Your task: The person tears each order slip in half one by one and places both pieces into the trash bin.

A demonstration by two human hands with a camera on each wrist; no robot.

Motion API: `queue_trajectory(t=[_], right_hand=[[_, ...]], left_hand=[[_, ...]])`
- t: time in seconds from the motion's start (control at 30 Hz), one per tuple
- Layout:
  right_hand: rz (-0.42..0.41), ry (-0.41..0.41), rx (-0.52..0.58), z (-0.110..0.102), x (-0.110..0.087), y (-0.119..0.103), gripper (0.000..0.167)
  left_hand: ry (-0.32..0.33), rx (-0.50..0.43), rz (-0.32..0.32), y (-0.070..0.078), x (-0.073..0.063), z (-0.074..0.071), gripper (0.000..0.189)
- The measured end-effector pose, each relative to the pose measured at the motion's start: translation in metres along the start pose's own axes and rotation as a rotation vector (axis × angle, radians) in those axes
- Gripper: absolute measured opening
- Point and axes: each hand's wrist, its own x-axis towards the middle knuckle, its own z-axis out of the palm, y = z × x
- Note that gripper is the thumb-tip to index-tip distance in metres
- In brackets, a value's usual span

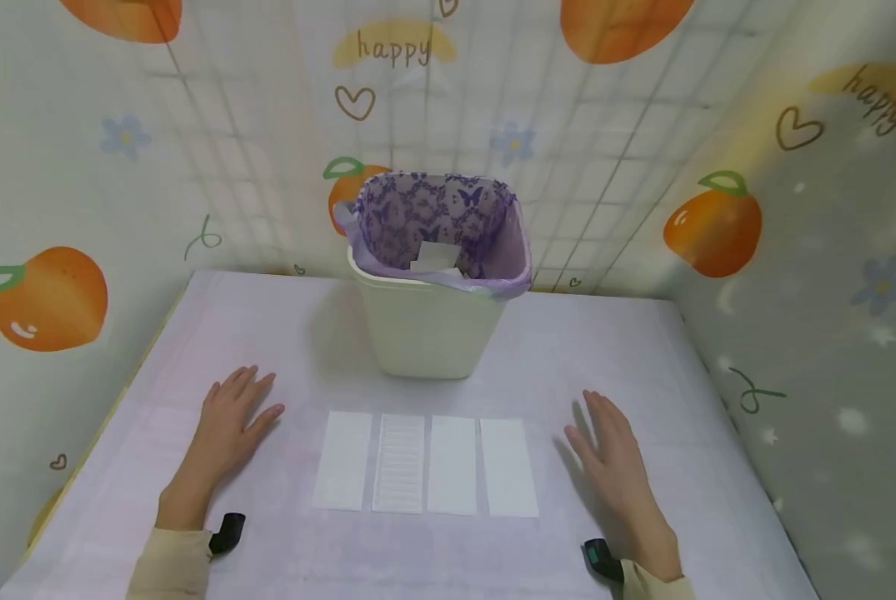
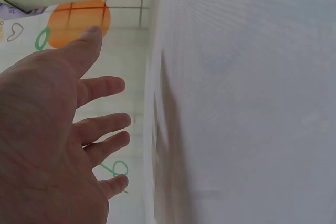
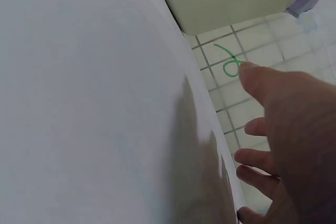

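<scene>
Several white rectangular paper slips lie side by side in a row on the table in the head view, from the leftmost slip (image 1: 343, 460) to the rightmost slip (image 1: 508, 467). One slip (image 1: 398, 462), second from the left, bears faint lines. To their left is my left hand (image 1: 230, 421), fingers spread and holding nothing; the left wrist view shows the same hand (image 2: 58, 124) with its palm side visible. On the other side, my right hand (image 1: 613, 454) is held over the table with loosely extended fingers and nothing in it. Neither hand touches the slips.
Behind the slips stands a cream bin (image 1: 432, 333) with a purple patterned liner (image 1: 518, 242) folded over its rim. White pieces of paper (image 1: 438, 255) lie inside it. A pale cloth covers the table (image 1: 267, 533); printed curtains (image 1: 267, 125) hang at the back and sides.
</scene>
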Motion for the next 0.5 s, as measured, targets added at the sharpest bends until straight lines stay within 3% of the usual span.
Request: queue_trajectory(t=[0.23, 0.5], right_hand=[[-0.020, -0.005, -0.022, 0.009, -0.002, -0.007, 0.070], [-0.035, 0.035, 0.006, 0.018, -0.008, -0.024, 0.068]], left_hand=[[0.005, -0.012, -0.006, -0.001, -0.008, 0.006, 0.056], [-0.021, -0.073, -0.027, 0.010, -0.011, 0.010, 0.055]])
